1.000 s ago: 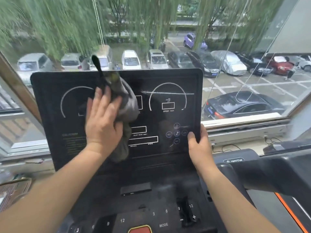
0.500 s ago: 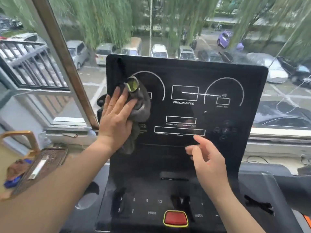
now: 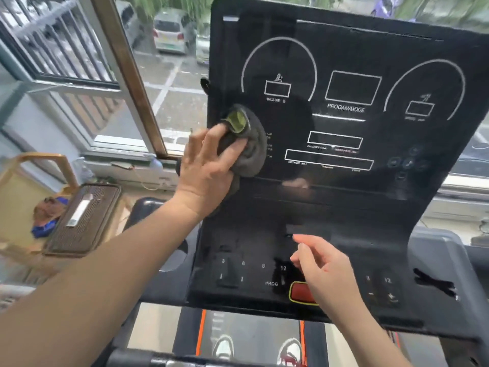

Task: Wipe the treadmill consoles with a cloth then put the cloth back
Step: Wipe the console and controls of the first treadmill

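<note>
Cloth (image 3: 247, 147), dark grey with a green patch showing at its top fold, sits bunched against the left side of the treadmill console (image 3: 344, 56), just below the arc marked INCLINE. The left hand (image 3: 206, 170) lies over it with fingers spread and only slightly bent, pressing the wad to the black panel (a little fabric pokes out below the palm and past the console's left edge). The right hand (image 3: 325, 271) hovers nearer, over the lower keypad, its fingers loosely curled and apart, holding nothing; whether it touches the panel cannot be told. Just beside its palm shows a red button (image 3: 299, 292) with a yellow rim. Left of the treadmill lies a dark ribbed tray (image 3: 87, 223), and beyond it a brown window frame (image 3: 132, 83) stands before parked cars (image 3: 169, 33). At the near edge, two shoes (image 3: 223, 348) stand on the belt (image 3: 254, 337).
</note>
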`<state>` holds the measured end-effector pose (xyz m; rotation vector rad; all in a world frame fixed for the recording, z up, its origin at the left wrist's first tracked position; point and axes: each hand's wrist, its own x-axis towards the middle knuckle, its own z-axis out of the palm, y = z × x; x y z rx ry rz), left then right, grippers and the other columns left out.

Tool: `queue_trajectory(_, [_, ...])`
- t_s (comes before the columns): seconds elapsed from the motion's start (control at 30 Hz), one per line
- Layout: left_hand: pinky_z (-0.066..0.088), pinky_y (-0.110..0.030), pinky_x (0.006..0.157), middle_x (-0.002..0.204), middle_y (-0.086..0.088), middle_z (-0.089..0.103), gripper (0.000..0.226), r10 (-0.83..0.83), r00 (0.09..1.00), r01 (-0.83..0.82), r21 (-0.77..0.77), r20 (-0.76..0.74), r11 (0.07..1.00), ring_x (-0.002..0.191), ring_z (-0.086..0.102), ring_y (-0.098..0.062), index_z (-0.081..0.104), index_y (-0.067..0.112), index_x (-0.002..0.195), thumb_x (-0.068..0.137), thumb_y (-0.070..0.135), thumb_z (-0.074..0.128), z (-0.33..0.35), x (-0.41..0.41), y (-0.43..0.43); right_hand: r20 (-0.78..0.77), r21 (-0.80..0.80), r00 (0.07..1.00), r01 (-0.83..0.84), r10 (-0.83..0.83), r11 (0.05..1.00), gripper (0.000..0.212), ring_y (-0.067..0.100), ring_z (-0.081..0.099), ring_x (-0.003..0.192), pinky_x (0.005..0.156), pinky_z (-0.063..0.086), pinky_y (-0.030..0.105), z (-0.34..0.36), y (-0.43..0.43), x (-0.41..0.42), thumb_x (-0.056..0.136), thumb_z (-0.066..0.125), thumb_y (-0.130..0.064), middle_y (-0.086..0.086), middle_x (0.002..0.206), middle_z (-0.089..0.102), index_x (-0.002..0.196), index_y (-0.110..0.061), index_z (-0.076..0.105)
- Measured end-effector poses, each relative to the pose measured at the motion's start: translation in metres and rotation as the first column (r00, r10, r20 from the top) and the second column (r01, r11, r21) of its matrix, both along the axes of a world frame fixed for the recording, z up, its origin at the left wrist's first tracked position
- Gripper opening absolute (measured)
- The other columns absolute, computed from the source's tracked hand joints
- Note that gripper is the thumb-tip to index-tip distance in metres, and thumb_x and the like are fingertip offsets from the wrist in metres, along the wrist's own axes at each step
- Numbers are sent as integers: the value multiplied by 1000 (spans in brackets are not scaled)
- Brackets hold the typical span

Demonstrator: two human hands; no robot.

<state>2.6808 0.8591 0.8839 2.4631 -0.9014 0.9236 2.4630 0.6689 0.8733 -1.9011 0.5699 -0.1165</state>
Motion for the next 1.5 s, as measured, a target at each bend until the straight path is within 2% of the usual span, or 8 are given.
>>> queue_trajectory(0.13, [53,-52,93,135,-10,44,58,-214,937,237,52,-275,970,112,50,-43,66,19,131,75,10,58,-65,-43,25,-51,-435,985,-173,168,884,25,2,64,105,94,53,24,-25,2,-16,93,65,-36,-26,108,68,116,-30,75])
queue_trajectory(0.27, [58,-47,83,124,-1,49,50,-176,794,212,-7,-582,977,107,55,-31,65,27,129,79,27,67,-96,-81,40,-320,-501,860,-509,397,699,100,1,19,154,126,20,26,-42,9,-18,72,62,-76,-20,162,29,158,-31,40])
queue_trajectory(0.4, [56,-42,80,114,2,54,47,-99,778,154,36,-620,987,96,54,-27,69,27,126,79,34,68,-93,-109,37,-497,-531,755,-655,429,537,129,-1,-23,148,129,-10,32,-44,15,-6,71,65,-82,-20,165,-15,166,-29,-5])
queue_trajectory(0.7, [51,-43,64,97,-9,57,46,168,762,-66,183,-626,981,80,54,-34,70,17,111,69,34,64,-94,-155,10,-434,-547,822,-566,370,617,128,-5,-4,154,131,-1,33,-59,10,-8,58,68,-80,-24,169,4,165,-34,15])
queue_trajectory(0.97, [46,-42,70,107,-5,61,44,87,818,27,189,-568,982,88,56,-34,71,24,109,71,41,58,-93,-143,25,-408,-552,842,-535,352,639,136,-10,-2,150,130,-4,30,-57,11,-9,56,74,-79,-31,159,8,165,-34,6])
queue_trajectory(1.13, [41,-59,113,147,-23,50,40,292,782,-223,191,-550,956,140,42,-43,66,8,113,75,18,69,-101,-121,47,-395,-548,847,-527,355,650,136,-14,-9,147,129,-6,28,-58,10,-9,58,79,-76,-35,157,2,164,-38,4])
queue_trajectory(1.27, [20,-53,127,159,-31,30,60,220,752,-41,289,-621,956,152,23,-47,50,3,137,81,23,55,-95,-142,-2,-377,-560,854,-518,358,647,134,-14,-3,147,128,-7,26,-59,9,-9,54,75,-79,-32,158,9,164,-37,12])
queue_trajectory(1.5, [43,-51,115,151,-8,56,61,-142,791,259,115,-595,959,142,48,-27,61,19,137,78,26,49,-104,-144,19,-337,-584,866,-500,369,640,133,-10,3,148,126,-6,22,-61,8,-7,53,74,-80,-26,162,20,164,-33,18])
